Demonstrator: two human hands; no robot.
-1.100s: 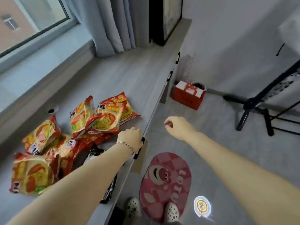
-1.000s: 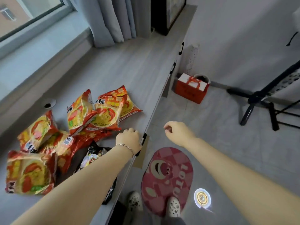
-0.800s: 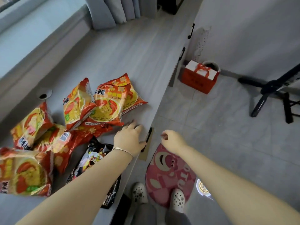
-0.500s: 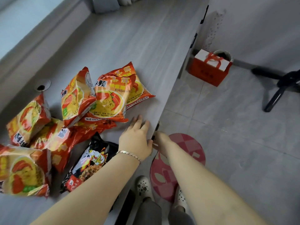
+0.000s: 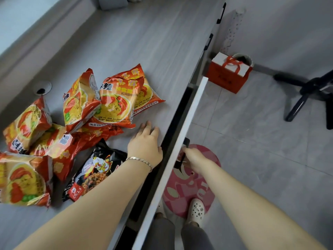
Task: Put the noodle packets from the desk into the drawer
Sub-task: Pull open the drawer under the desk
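Several red-and-yellow noodle packets [image 5: 115,103] lie heaped on the grey desk [image 5: 144,40], with one black packet [image 5: 95,170] nearest me. My left hand [image 5: 146,141] rests flat on the desk beside the pile, fingers spread, holding nothing. My right hand [image 5: 192,157] grips the black drawer handle [image 5: 183,152]. The white drawer front [image 5: 187,127] stands a little out from the desk edge, showing a narrow dark gap. The drawer's inside is hidden in shadow.
A red gift bag [image 5: 228,73] stands on the tiled floor by the wall. A black chair base [image 5: 306,92] is at the right. A pink round mat [image 5: 191,181] lies under my feet. A cable hole [image 5: 42,87] sits in the desk at the left.
My right hand went to the drawer handle and closed on it, and the drawer has slid out a little. My left hand flattened on the desk. The view tilted down.
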